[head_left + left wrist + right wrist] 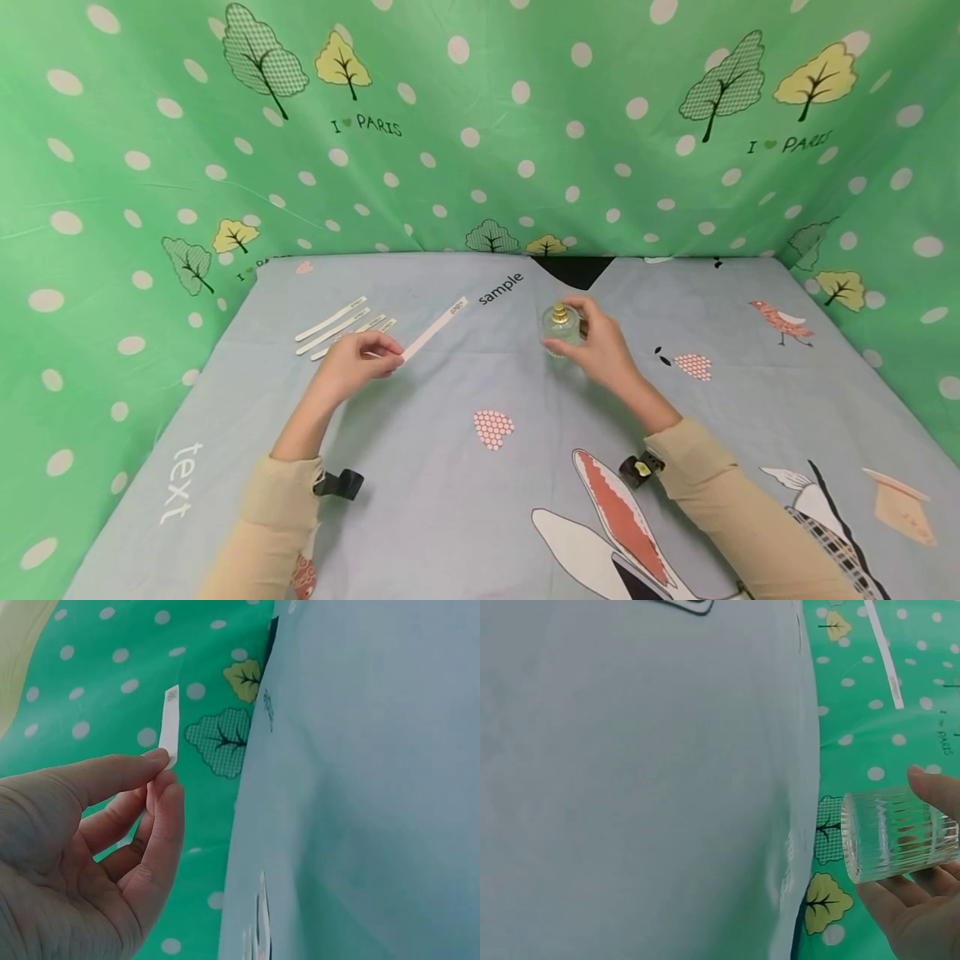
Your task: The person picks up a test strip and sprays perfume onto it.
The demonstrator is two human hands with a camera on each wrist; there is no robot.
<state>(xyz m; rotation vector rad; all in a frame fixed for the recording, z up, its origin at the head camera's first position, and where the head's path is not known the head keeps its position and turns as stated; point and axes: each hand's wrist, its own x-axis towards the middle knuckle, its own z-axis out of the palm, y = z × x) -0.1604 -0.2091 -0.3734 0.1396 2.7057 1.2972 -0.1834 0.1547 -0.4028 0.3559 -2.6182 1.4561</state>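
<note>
My left hand (356, 365) pinches one end of a white paper test strip (437, 327) between thumb and fingertips. The strip slants up to the right, with small print at its far end; in the left wrist view it (170, 724) stands up from the pinch. With thumb on one side and fingers on the other, my right hand (606, 348) holds a clear ribbed glass perfume bottle (561, 332) topped by a gold sprayer. The right wrist view shows the bottle's base (851, 838) off the cloth. A gap separates strip and bottle.
Several more white strips (332, 320) lie side by side on the grey printed tablecloth (450, 500), partly behind my left hand. A green dotted curtain (480, 125) hangs round the back and sides. Each wrist wears a small black camera (349, 484).
</note>
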